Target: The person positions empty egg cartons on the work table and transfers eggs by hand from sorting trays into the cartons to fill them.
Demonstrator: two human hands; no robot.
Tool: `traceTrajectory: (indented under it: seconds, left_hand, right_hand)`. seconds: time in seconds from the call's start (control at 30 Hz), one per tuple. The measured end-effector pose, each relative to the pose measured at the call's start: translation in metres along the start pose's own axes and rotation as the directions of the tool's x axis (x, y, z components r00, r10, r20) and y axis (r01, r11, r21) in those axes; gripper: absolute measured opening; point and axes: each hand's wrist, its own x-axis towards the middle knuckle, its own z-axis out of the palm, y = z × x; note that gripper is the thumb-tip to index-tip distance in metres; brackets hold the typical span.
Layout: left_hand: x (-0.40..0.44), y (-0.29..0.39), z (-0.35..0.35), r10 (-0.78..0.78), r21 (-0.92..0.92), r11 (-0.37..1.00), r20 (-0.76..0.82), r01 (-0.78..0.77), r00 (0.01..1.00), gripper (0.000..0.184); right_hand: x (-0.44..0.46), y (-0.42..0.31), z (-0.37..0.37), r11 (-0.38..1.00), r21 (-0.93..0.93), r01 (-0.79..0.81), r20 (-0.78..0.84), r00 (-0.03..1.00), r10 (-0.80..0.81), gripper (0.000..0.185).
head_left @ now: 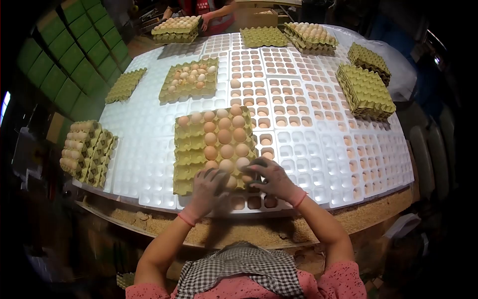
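Observation:
A yellow-green pulp egg tray (186,149) lies on the white foam trays in front of me. Brown and cream eggs (225,136) fill its right-hand columns and part of its far row, while cups at its left are bare. At its near edge, my left hand (208,188) curls its dark-tipped fingers around eggs in the nearest rows. From the other side, my right hand (273,178) closes its fingers on eggs at the tray's near right corner. My fingers partly cover these eggs, so how many each hand grips is hidden.
White foam trays (298,144) cover the table, many cups holding eggs. Another partly filled pulp tray (164,92) lies farther off. Stacked egg trays stand at left (82,149) and right (366,92). Across the table, a person's hand (205,21) touches a loaded stack. Green boxes (79,45) rise at left.

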Motion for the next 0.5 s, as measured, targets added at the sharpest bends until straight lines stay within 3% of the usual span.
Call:
traceTrajectory:
  seconds: [0.03, 0.07, 0.1, 0.13, 0.17, 0.2, 0.23, 0.3, 0.33, 0.37, 0.4, 0.43, 0.5]
  left_hand:
    - [-0.001, -0.006, 0.001, -0.019, -0.149, 0.989, -0.05, 0.012, 0.999, 0.063]
    - [0.0, -0.007, 0.006, -0.252, -0.793, 0.604, -0.101, 0.075, 0.962, 0.055]
    - [0.003, -0.017, 0.003, -0.34, -0.897, 0.442, -0.187, -0.019, 0.922, 0.045]
    - [0.013, -0.02, -0.016, -0.367, -0.879, 0.473, -0.135, 0.06, 0.92, 0.039]
    - [0.023, -0.02, -0.034, -0.395, -0.853, 0.503, -0.084, 0.139, 0.915, 0.034]
    - [0.034, -0.019, -0.041, -0.314, -0.753, 0.646, -0.114, 0.124, 0.942, 0.025]
    - [0.044, -0.018, -0.046, -0.148, -0.401, 0.913, -0.165, 0.07, 0.975, 0.022]
    - [0.06, -0.003, -0.047, -0.082, -0.083, 0.993, 0.058, 0.087, 0.995, 0.032]
    - [0.061, -0.002, -0.04, 0.01, 0.035, 0.999, 0.058, -0.012, 0.998, 0.04]
    - [0.061, -0.005, -0.034, 0.028, 0.028, 0.999, 0.062, -0.03, 0.998, 0.04]
    - [0.062, -0.008, -0.027, 0.106, 0.147, 0.982, 0.095, -0.12, 0.99, 0.041]
    - [0.064, -0.011, -0.022, 0.183, 0.259, 0.942, 0.138, -0.214, 0.973, 0.043]
    - [0.07, -0.004, -0.023, 0.188, 0.194, 0.956, 0.178, -0.222, 0.966, 0.039]
  right_hand:
    - [0.0, 0.005, -0.007, 0.94, 0.333, -0.077, -0.086, 0.99, 0.112, 0.043]
    - [0.002, 0.005, -0.006, 0.602, 0.778, -0.18, -0.086, 0.918, 0.387, 0.039]
    - [0.007, 0.014, -0.015, 0.611, 0.772, -0.174, -0.118, 0.905, 0.408, 0.043]
    - [0.017, 0.012, -0.021, 0.862, 0.466, -0.202, -0.159, 0.939, 0.306, 0.045]
    - [0.027, 0.006, -0.022, 0.978, 0.089, -0.187, -0.154, 0.968, 0.199, 0.047]
    - [0.038, -0.002, -0.021, 0.975, -0.101, -0.198, 0.053, 0.977, 0.204, 0.05]
    - [0.045, 0.001, -0.01, 0.955, -0.258, -0.148, 0.201, 0.959, 0.202, 0.052]
    - [0.05, 0.007, -0.008, 0.942, -0.299, -0.154, 0.228, 0.947, 0.227, 0.053]
    - [0.047, 0.019, -0.005, 0.936, -0.311, -0.166, 0.214, 0.947, 0.239, 0.053]
    - [0.039, 0.031, -0.005, 0.968, 0.034, -0.247, 0.06, 0.968, 0.245, 0.055]
    - [0.031, 0.044, -0.003, 0.893, 0.379, -0.244, -0.091, 0.95, 0.298, 0.057]
    - [0.039, 0.027, -0.027, 0.623, 0.681, -0.385, 0.041, 0.87, 0.492, 0.062]
    - [0.048, 0.036, -0.023, 0.91, 0.356, -0.214, -0.204, 0.932, 0.299, 0.064]
